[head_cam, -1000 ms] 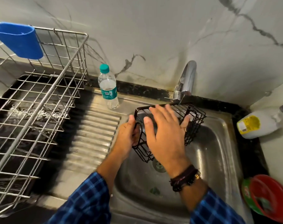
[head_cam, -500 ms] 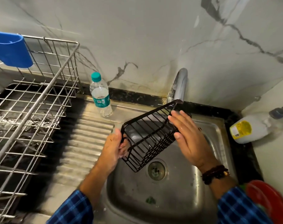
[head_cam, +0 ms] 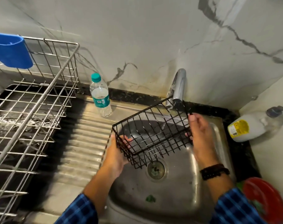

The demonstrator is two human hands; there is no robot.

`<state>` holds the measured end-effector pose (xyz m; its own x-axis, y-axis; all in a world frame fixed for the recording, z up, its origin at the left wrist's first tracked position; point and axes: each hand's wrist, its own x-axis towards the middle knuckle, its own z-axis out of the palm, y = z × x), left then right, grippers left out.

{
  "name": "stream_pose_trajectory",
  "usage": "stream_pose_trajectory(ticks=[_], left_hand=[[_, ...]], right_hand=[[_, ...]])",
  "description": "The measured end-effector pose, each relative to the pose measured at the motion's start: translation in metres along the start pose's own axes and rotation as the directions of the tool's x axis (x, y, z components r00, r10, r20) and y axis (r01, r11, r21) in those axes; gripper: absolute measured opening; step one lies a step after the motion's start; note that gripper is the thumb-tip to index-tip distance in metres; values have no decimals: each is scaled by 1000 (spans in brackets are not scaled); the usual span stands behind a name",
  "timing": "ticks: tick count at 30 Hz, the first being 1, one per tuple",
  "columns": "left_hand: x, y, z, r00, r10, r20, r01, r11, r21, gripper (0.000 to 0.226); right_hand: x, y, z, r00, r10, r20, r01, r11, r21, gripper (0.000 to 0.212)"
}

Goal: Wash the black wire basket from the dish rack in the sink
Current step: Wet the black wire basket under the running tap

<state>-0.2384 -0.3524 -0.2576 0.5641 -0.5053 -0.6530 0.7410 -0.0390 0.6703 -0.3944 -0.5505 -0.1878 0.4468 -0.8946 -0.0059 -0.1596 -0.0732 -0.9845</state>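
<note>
1. Head view: a marbled grey wall (head_cam: pixel 153 38) fills the top of my feed, from 10 round to 2 o'clock.
2. The steel rack (head_cam: pixel 45 91) takes up the 9 o'clock side, and I see dark wet counter through its wires.
3. The sink (head_cam: pixel 177 191) sits at 5 o'clock, and its ribbed drainboard (head_cam: pixel 82 143) runs off toward the rack.
4. The basket (head_cam: pixel 153 135) is held over the sink bowl, clear of the bottom, just right of centre. It is tilted, its far corner raised toward 1 o'clock right under the tap (head_cam: pixel 178 84).
5. A pale streak drops from the spout through the wires; I cannot tell for sure that it is water.
6. My operator's left hand (head_cam: pixel 116 156) grips the basket's 8 o'clock corner, palm under it and fingertips showing inside the mesh.
7. The right hand (head_cam: pixel 200 136) holds the 3 o'clock end, thumb on the top rim and fingers curled behind the wires.
8. A white jug (head_cam: pixel 245 126) lies on its side on the counter at 3 o'clock of the sink.
9. A red bowl (head_cam: pixel 265 201) is at 4 o'clock, cut off by the frame edge.
10. A blue cup (head_cam: pixel 11 50) hangs on the rack's rim at 10 o'clock.
11. A bottle (head_cam: pixel 100 96) with a teal cap stands upright at 11 o'clock of the basket, on the drainboard's far edge.
12. A dark wristband (head_cam: pixel 215 171) circles the right wrist.
13. The drain (head_cam: pixel 157 169) lies just below the basket's low edge.
14. A green scrap (head_cam: pixel 150 198) sticks to the bowl at 6 o'clock.
</note>
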Motion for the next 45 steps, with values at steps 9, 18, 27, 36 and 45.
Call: stream_pose_trajectory(ticks=[9,18,27,36,45], left_hand=[[-36,27,2,920,-252,300,269,963,-19,65],[-55,18,-24,941,132,310,-227,929,293,62],[-54,19,-6,956,256,144,-293,800,524,31],[-61,16,-1,890,393,233,-442,611,657,18],[-50,10,5,929,336,158,-358,698,620,14]], right_hand=[[-14,29,-26,913,399,81,-381,766,517,48],[-60,12,-52,681,623,386,-719,468,513,59],[-56,24,-49,841,526,130,-533,761,370,77],[-64,26,-54,901,429,-62,-433,890,-146,34],[-64,34,-55,959,263,-105,-280,817,-505,34]])
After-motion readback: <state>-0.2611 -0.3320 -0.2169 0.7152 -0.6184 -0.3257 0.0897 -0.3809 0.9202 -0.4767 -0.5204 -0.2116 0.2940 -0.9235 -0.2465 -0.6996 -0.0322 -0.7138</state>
